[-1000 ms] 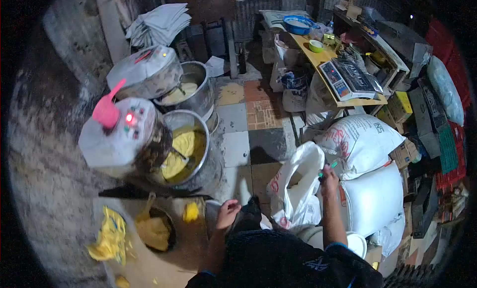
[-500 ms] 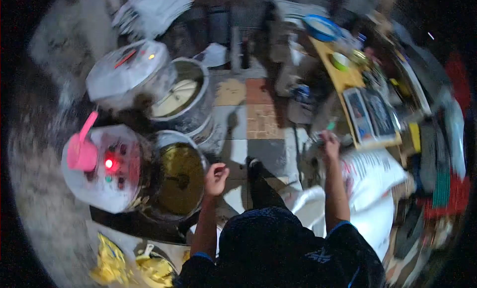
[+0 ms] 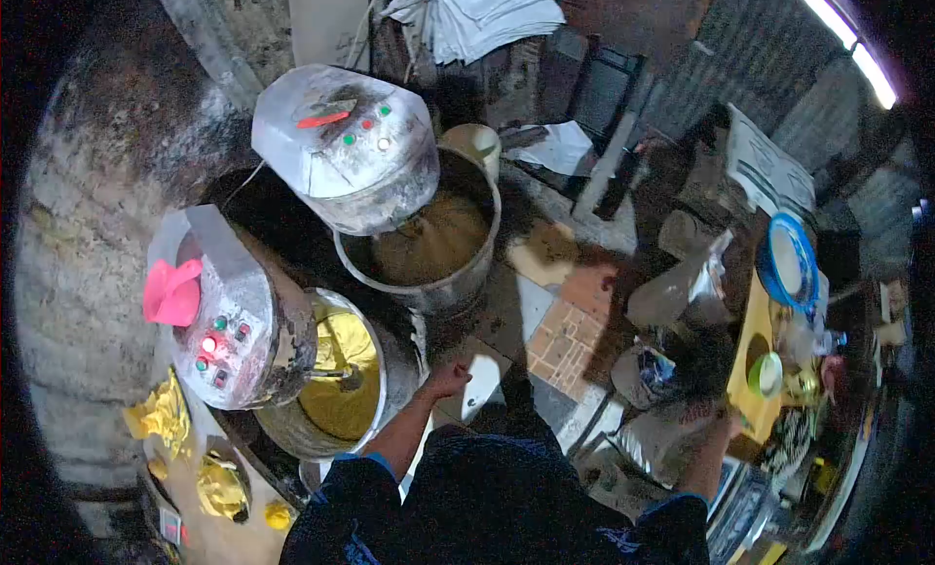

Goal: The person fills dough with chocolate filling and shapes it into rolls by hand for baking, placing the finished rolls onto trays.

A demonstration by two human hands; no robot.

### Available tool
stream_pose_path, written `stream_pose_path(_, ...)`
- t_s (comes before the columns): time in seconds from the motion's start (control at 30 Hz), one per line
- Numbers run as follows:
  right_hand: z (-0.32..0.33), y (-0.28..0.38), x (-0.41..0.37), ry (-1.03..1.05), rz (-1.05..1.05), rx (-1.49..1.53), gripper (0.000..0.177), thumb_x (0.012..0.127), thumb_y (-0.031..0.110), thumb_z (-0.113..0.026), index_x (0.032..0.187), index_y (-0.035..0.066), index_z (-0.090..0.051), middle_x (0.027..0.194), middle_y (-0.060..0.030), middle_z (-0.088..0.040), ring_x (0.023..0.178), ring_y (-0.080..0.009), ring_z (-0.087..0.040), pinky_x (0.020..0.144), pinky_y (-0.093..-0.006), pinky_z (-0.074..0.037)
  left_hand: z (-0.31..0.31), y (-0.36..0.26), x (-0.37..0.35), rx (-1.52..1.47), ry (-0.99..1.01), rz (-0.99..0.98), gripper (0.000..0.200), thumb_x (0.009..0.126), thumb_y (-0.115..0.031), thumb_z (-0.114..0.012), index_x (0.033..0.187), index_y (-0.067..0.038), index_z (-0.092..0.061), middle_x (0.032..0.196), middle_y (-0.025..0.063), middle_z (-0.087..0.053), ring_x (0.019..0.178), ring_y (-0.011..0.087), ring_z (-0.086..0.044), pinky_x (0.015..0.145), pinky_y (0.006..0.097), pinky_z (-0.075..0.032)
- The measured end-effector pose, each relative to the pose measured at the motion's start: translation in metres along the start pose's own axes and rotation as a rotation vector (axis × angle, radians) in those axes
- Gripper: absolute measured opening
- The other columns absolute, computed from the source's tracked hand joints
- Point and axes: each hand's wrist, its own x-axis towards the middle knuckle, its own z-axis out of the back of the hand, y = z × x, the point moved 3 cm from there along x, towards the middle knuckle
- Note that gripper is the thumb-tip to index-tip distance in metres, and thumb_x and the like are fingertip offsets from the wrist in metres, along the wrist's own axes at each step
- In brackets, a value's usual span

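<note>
My left hand point(image 3: 448, 380) hangs just right of the near mixer's metal bowl point(image 3: 402, 375), fingers curled in and nothing visible in them. A yellow mixture point(image 3: 341, 409) lies around the mixing hook in that bowl. On the right, my right hand point(image 3: 719, 419) is dim and smeared beside the yellow board. Its fingers look closed around something small with a green end point(image 3: 746, 421), whose kind I cannot make out. The near mixer point(image 3: 258, 317) has a red light lit and a pink plastic jug point(image 3: 173, 294) on top.
A second mixer point(image 3: 351, 146) stands behind, its bowl point(image 3: 495, 209) holding a brownish mixture. The yellow board point(image 3: 748, 331) carries a blue basin point(image 3: 787, 258) and a green bowl point(image 3: 766, 375). Yellow wrappers point(image 3: 161, 419) lie at lower left. Sacks stand along the right.
My view has swung and tilted, so the mixers sit further right in it. My left hand's fingers are more curled. My right hand is now lower and further right, near the board.
</note>
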Motion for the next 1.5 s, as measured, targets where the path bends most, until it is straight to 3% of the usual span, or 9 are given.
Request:
stream_pose_path(0.23, -0.006, -0.02, 0.005, 0.387, -0.32, 0.034, 0.042, 0.086, 0.05, -0.053, 0.09, 0.012, -0.07, 0.075, -0.0107, -0.066, 0.07, -0.0281, -0.065, 0.059, -0.0395, -0.051, 0.029, 0.067, -0.091, 0.243, -0.068, 0.392, 0.03, 0.084, -0.036, -0.06, 0.094, -0.009, -0.07, 0.091, 0.0126, -0.069, 0.086, 0.0282, -0.066, 0.08, 0.0394, -0.051)
stream_pose_path(0.43, 0.102, 0.06, 0.03, -0.329, -0.823, 0.283, 0.033, 0.089, 0.038, -0.056, 0.097, 0.008, -0.068, 0.086, -0.0153, -0.065, 0.074, -0.0304, -0.062, 0.061, -0.0422, -0.05, -0.027, 0.152, -0.196, -0.012, -0.238, 0.933, 0.026, 0.085, -0.03, -0.054, 0.096, -0.015, -0.072, 0.102, 0.0103, -0.069, 0.099, 0.0314, -0.064, 0.088, 0.0416, -0.05)
stream_pose_path(0.53, 0.203, 0.213, 0.071, -0.479, -0.302, 0.818, 0.034, 0.092, 0.037, -0.054, 0.098, 0.005, -0.066, 0.086, -0.0169, -0.064, 0.069, -0.0307, -0.06, 0.059, -0.0439, -0.048, -0.054, 0.124, -0.229, 0.368, -0.377, 0.297, 0.025, 0.086, -0.028, -0.051, 0.093, -0.016, -0.071, 0.09, 0.0115, -0.07, 0.085, 0.03, -0.067, 0.078, 0.0429, -0.054)
stream_pose_path(0.67, 0.374, 0.465, 0.053, 0.464, 0.438, 1.334, 0.022, 0.09, 0.016, -0.061, 0.104, -0.001, -0.064, 0.096, -0.012, -0.066, 0.084, -0.0184, -0.058, 0.078, -0.0347, -0.048, -0.075, 0.133, -0.225, 0.156, -0.274, 0.588, 0.027, 0.09, -0.032, -0.05, 0.097, -0.015, -0.07, 0.086, 0.0107, -0.069, 0.08, 0.0281, -0.066, 0.072, 0.0411, -0.053)
stream_pose_path(0.83, 0.701, 0.634, -0.085, 0.137, 1.398, 1.634, 0.017, 0.088, 0.016, -0.067, 0.096, 0.001, -0.066, 0.082, -0.0057, -0.064, 0.084, -0.0099, -0.061, 0.072, -0.026, -0.047, -0.07, 0.159, -0.237, 0.355, -0.544, 0.537, 0.032, 0.094, -0.038, -0.05, 0.101, -0.014, -0.069, 0.081, 0.0096, -0.069, 0.073, 0.0258, -0.065, 0.064, 0.0388, -0.052)
stream_pose_path(0.97, 0.902, 0.673, -0.198, -0.038, 1.897, 1.996, 0.015, 0.088, 0.014, -0.063, 0.098, 0.003, -0.066, 0.081, -0.0118, -0.069, 0.076, -0.0222, -0.068, 0.069, -0.0329, -0.052, -0.082, 0.183, -0.281, -0.99, -1.003, 0.921, 0.029, 0.088, -0.031, -0.059, 0.107, -0.009, -0.064, 0.076, 0.0053, -0.064, 0.064, 0.0197, -0.06, 0.053, 0.0352, -0.048)
stream_pose_path(1.1, 1.008, 0.745, -0.28, -0.129, 2.137, 1.227, 0.031, 0.095, 0.031, -0.05, 0.102, 0.005, -0.066, 0.074, -0.0104, -0.067, 0.064, -0.0215, -0.065, 0.061, -0.0328, -0.051, -0.133, 0.182, -0.32, -1.822, -1.484, 0.336, 0.022, 0.086, -0.024, -0.063, 0.103, -0.01, -0.064, 0.068, 0.0036, -0.06, 0.048, 0.0167, -0.053, 0.038, 0.03, -0.04)
stream_pose_path(1.27, 0.997, 0.79, -0.321, 1.209, 2.257, 1.038, 0.047, 0.098, 0.044, -0.045, 0.094, 0.001, -0.061, 0.066, -0.0063, -0.057, 0.053, -0.0153, -0.054, 0.045, -0.0277, -0.043, -0.187, 0.174, -0.322, -1.936, -1.653, 0.672, 0.024, 0.086, -0.03, -0.061, 0.103, -0.012, -0.06, 0.067, 0.0033, -0.057, 0.049, 0.0171, -0.052, 0.04, 0.031, -0.041)
stream_pose_path(1.5, 0.975, 0.768, -0.273, 1.016, 2.04, 0.967, 0.048, 0.099, 0.044, -0.042, 0.078, 0.003, -0.056, 0.057, -0.0023, -0.049, 0.042, -0.0133, -0.049, 0.038, -0.0284, -0.038, -0.199, 0.132, -0.259, -2.181, -1.774, 0.267, 0.029, 0.085, -0.039, -0.055, 0.101, -0.016, -0.056, 0.069, 0.0036, -0.054, 0.055, 0.0192, -0.053, 0.043, 0.0347, -0.042)
